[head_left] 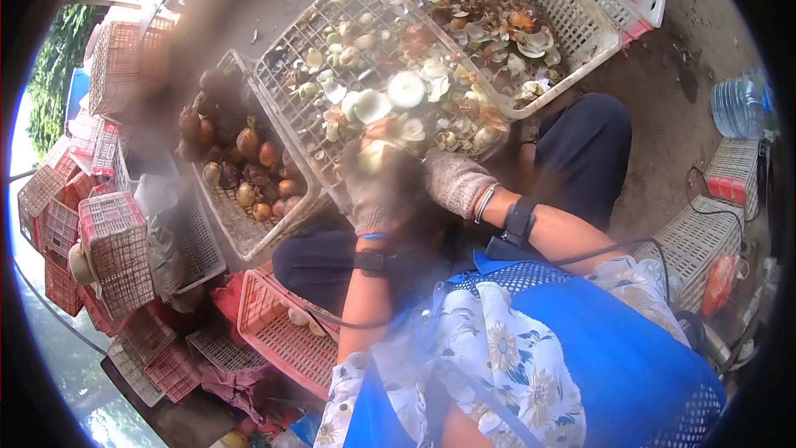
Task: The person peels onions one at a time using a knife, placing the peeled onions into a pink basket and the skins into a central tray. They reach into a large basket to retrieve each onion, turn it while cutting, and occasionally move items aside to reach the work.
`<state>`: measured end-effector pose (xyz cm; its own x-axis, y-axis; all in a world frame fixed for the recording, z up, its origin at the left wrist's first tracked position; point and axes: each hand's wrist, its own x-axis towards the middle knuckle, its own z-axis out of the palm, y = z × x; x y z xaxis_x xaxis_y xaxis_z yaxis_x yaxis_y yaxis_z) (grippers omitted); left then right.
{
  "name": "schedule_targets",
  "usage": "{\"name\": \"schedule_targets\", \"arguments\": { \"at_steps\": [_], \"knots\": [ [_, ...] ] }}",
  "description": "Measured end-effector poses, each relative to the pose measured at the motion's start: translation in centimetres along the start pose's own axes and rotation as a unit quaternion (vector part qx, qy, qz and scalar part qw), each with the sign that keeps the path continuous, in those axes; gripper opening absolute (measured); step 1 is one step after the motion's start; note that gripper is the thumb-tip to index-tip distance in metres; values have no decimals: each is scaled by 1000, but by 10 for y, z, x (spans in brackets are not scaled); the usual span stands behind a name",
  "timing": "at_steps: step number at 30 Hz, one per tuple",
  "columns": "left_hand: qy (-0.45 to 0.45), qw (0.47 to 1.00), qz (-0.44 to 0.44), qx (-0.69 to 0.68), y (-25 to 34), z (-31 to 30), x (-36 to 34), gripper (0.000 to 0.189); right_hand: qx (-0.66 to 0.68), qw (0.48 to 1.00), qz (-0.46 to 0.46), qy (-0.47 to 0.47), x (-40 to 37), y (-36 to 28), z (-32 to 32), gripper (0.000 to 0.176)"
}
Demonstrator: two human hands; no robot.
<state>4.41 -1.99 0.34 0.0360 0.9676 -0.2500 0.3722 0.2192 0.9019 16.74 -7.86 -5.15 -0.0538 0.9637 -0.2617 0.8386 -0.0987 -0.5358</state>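
Two gloved hands meet above the lap. The left hand (pixel 377 191) is raised with the wrist bent, its fingers curled on a blurred pale piece (pixel 373 155). The right hand (pixel 454 182) presses just beside it; whether its fingers are together or apart I cannot tell. At twelve o'clock a white crate (pixel 292 56) holds pale peelings (pixel 406 90); at ten o'clock, brown fruit (pixel 240 168).
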Motion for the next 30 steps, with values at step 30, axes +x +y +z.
{"name": "schedule_targets", "arguments": {
  "at_steps": [30],
  "knots": [
    [-177,961,113,181,-23,-38,38,75,2,995,69,72,86,46,-9,33]
  ]
}}
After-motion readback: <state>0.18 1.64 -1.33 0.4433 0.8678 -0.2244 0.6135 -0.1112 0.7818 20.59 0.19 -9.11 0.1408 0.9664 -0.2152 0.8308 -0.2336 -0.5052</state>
